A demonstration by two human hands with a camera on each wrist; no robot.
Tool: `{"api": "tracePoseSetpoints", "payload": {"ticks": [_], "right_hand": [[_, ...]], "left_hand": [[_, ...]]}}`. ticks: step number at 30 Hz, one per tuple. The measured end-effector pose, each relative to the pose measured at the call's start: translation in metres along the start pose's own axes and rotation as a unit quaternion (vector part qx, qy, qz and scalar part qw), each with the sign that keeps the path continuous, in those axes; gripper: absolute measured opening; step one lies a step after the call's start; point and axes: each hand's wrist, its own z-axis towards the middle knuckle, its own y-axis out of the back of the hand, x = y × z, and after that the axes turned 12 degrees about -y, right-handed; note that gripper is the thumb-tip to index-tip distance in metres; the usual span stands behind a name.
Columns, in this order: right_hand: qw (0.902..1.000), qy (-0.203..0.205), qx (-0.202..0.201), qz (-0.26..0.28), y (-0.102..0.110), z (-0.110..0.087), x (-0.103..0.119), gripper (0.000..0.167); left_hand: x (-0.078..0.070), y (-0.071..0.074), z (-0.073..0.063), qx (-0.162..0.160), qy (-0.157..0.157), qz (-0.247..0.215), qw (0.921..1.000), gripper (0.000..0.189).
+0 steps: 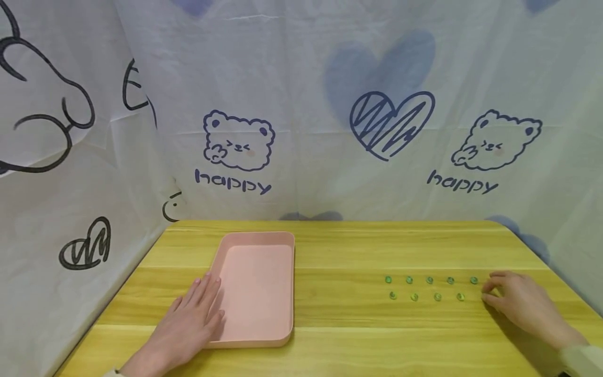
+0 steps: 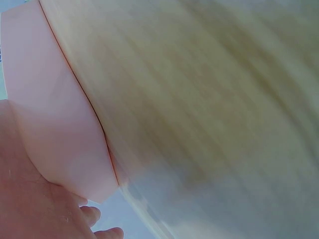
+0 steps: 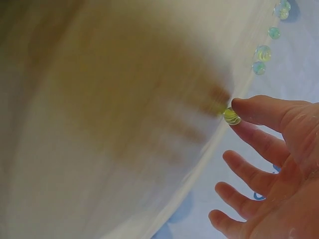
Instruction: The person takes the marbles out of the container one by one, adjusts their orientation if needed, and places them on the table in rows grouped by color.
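Observation:
My left hand (image 1: 186,327) lies with straight fingers over the left rim of a pink rectangular tray (image 1: 259,288), fingertips on its edge. The tray's side (image 2: 55,104) also shows beside that hand in the left wrist view. On the right, my right hand (image 1: 523,303) is low over the table at the end of two rows of small glass marbles. Between its thumb and index finger it pinches a clear yellow-swirled marble (image 3: 232,116); the other fingers are spread. The back row has greenish marbles (image 1: 430,280), the front row yellow-green marbles (image 1: 437,297).
The wooden table (image 1: 339,340) has light yellow planks. Behind it hangs a white cloth (image 1: 301,78) printed with hearts, bears and the word "happy"; a similar cloth covers the left side. The marble rows stand to the right of the tray, apart from it.

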Motion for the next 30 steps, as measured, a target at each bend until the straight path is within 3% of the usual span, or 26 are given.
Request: {"api": "tracePoseSetpoints", "payload": {"ticks": [30], "right_hand": [[0.9985,-0.024,0.045,0.018,0.0024,0.0038,0.0011,0.009]], "left_hand": [[0.0003,0.0005,0.0007,0.015,0.005,-0.003,0.9999,0.067]]}}
